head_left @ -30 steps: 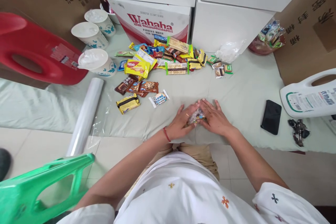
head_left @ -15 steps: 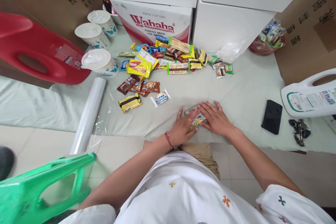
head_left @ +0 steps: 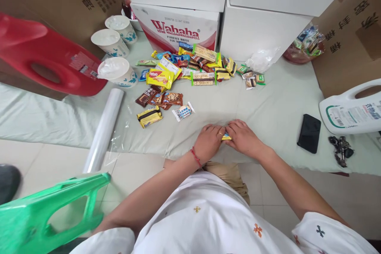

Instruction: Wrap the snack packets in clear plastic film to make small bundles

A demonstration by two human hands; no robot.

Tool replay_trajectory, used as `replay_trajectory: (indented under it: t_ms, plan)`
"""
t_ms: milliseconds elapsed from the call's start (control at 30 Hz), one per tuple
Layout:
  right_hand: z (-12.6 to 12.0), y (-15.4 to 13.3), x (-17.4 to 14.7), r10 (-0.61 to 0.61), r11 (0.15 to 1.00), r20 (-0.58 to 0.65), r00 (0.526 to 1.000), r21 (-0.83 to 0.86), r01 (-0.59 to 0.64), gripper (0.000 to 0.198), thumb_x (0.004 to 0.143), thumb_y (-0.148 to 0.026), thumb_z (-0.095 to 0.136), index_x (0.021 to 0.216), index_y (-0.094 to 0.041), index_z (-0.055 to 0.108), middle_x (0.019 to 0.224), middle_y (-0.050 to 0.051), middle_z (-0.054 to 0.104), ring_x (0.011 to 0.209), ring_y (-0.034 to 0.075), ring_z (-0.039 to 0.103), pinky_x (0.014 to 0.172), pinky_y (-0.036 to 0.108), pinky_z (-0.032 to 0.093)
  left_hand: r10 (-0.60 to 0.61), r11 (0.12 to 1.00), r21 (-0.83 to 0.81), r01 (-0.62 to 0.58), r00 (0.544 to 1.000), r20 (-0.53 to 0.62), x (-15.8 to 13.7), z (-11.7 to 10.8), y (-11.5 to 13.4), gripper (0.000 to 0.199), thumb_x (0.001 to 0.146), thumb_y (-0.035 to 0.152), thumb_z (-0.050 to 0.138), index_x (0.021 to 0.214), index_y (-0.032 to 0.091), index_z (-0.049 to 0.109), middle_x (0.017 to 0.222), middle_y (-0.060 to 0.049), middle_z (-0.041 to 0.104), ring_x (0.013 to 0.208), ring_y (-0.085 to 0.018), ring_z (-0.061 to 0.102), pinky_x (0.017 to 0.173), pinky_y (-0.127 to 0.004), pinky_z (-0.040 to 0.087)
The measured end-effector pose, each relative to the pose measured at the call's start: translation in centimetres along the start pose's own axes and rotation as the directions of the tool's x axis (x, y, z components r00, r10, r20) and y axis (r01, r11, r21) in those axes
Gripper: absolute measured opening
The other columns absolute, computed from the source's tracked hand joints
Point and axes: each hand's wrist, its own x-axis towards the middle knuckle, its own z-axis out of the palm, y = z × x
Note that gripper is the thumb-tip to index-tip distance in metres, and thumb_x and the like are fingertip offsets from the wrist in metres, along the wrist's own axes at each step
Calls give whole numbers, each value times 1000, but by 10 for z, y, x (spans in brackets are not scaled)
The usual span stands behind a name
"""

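Near the table's front edge, my left hand [head_left: 209,141] and my right hand [head_left: 243,138] close side by side over a small snack packet [head_left: 226,137]. Only a bit of its yellow and blue wrapper shows between them; my fingers cover the rest. Up and to the left lie a white-and-blue wrapped snack [head_left: 183,111] and a yellow packet with a dark band [head_left: 149,117]. Brown cookie packets [head_left: 172,98] sit just behind those. Farther back is a pile of mixed wrapped snacks [head_left: 204,65], with a yellow wafer packet [head_left: 160,78] at its front left.
On the left stand paper cups [head_left: 126,79], a red jug [head_left: 47,55] and a roll of clear film [head_left: 104,131]; a green stool [head_left: 26,222] is below. White boxes [head_left: 264,31] line the back. To the right are a phone [head_left: 309,133], keys [head_left: 341,151] and a white jug [head_left: 351,111].
My fingers, spread flat over the packet before, have curled in around it. More of the wrapper is now covered. The loose snacks stay where they were on the table.
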Motion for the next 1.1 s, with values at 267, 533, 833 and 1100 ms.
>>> replay_trajectory:
  t_ms: [267,533,833,1100]
  plan:
    - [-5,5,-23,425,401,-145,893,915,-43,83,87,-62,70,155,-27,38,148,15,56,129,27,61,105,45,52,-127,460,-881,111,990,59,4,-15,5,43,92,54,62,116,18,62,108,-8,71,96,-23,65,86,-33,51]
    - [25,-21,-5,666,69,8,746,995,-72,40,82,-55,77,101,-20,73,101,3,76,94,19,69,94,35,55,-344,47,-983,176,927,150,11,-6,19,48,73,44,87,106,17,65,106,-5,70,99,-20,64,90,-32,52]
    - [37,-46,-32,702,-113,128,701,991,-68,52,79,-52,81,119,-22,67,116,6,75,100,23,72,92,39,60,-427,-61,-977,202,880,209,29,16,35,43,79,54,80,99,17,69,113,-9,70,103,-24,67,87,-35,55]
    - [6,24,-71,986,13,-2,168,998,-65,41,67,-43,87,94,-17,70,86,4,75,61,13,62,45,21,45,-452,394,-851,346,879,148,-5,-1,15,34,91,47,63,111,20,73,121,-10,67,118,-26,60,103,-39,47]
